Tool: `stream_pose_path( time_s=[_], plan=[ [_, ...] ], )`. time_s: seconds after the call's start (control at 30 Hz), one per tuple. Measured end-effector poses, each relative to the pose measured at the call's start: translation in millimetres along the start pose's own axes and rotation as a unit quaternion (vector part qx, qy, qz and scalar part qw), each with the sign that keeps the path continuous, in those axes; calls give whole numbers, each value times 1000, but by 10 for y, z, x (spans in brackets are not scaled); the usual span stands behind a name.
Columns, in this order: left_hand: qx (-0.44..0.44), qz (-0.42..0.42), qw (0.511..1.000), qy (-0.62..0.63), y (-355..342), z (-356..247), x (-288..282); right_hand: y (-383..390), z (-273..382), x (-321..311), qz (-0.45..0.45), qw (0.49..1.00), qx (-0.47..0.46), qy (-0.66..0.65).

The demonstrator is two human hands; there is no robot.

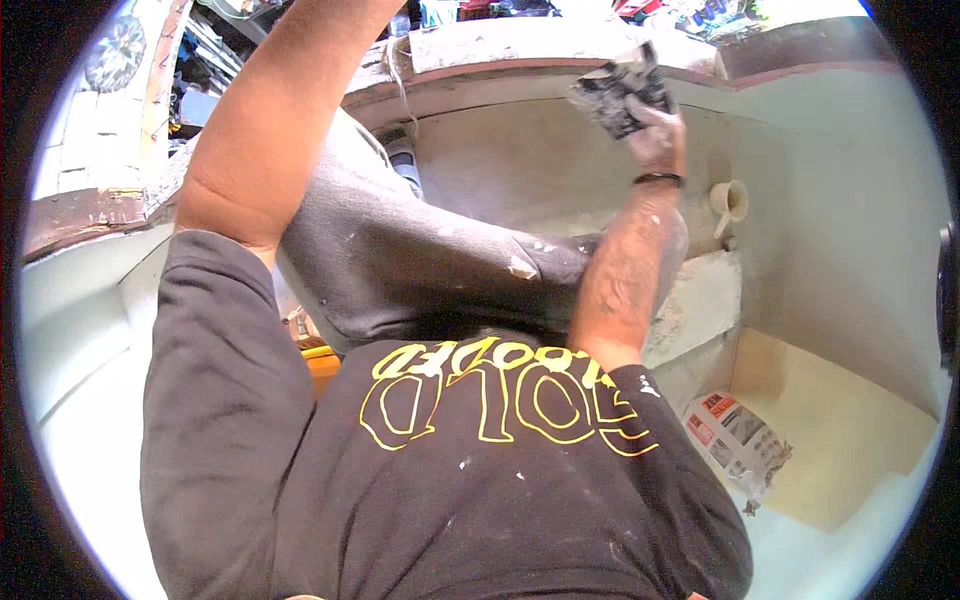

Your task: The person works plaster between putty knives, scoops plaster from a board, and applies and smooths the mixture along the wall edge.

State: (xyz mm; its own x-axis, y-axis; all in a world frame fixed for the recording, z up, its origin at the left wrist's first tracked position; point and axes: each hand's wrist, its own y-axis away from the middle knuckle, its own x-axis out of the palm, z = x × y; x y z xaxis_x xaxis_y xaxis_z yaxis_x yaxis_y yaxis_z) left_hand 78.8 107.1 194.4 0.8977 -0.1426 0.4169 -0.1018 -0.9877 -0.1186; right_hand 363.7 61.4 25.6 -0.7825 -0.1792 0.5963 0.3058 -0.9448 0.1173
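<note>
Overhead, crumpled gritty sheet point(622, 92) in right hand point(657, 135)

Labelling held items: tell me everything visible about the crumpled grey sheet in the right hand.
The crumpled grey sheet with dark and white blotches looks like worn abrasive paper or a stiff rag; which one cannot be told. It is folded and creased, with ragged edges. The right hand, dusted white, with a dark band at the wrist, grips its lower edge and holds it against the pale curved wall, just below the reddish rim.
</note>
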Motion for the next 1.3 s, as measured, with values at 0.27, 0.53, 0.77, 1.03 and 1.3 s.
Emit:
stream_pose_path(
  time_s=[0.27,0.53,0.77,1.03,1.3],
  plan=[
    [5,-38,999,-3,3,-9,34,-426,-2658,-229,-304,920,230,-92],
    [42,-44,998,-35,-37,3,-125,-741,-2926,19,-480,853,167,-122],
    [60,-47,995,-58,22,-22,-126,-906,-3034,163,-516,843,97,-116],
    [84,-46,992,-85,80,-36,-177,-1052,-3051,207,-536,831,149,23],
    [116,-47,985,-120,168,-98,-223,-1237,-3117,27,-27,563,210,799]
  ],
)
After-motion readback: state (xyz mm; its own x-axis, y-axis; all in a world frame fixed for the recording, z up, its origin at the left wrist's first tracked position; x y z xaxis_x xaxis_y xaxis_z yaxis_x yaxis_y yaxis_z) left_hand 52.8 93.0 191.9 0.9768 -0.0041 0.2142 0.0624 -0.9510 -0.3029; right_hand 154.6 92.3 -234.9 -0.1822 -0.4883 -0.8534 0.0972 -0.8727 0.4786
